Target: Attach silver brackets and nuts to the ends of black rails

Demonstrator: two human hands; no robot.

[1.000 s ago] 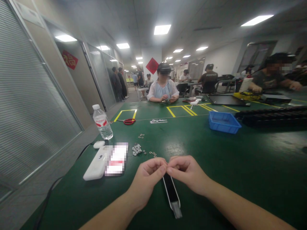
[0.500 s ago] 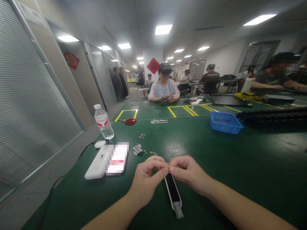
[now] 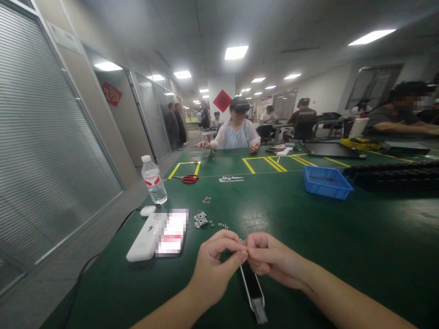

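My left hand [image 3: 219, 258] and my right hand [image 3: 270, 253] meet fingertip to fingertip over the far end of a long, narrow channel piece [image 3: 253, 283]. Each hand is closed in a pinch; whatever lies between the fingers is too small and covered to make out. The channel has white edges, a black inside and a grey strip poking from its near end, and it lies on the green table [image 3: 325, 274]. Just beyond my left hand are small metal rings [image 3: 222, 225] and a pile of metal brackets [image 3: 200, 219].
To the left are a phone [image 3: 173, 233], a white power bank [image 3: 142, 242] and a water bottle [image 3: 154, 180]. Red-handled scissors [image 3: 190, 179] and thin metal strips [image 3: 230, 179] lie farther off. A blue bin [image 3: 327, 183] stands at the right. A person [image 3: 239, 130] sits opposite.
The view has tilted up slightly, so everything sits lower and a little to the right. My fingertips stay together, my right fingers more curled. The person opposite has moved their hands apart.
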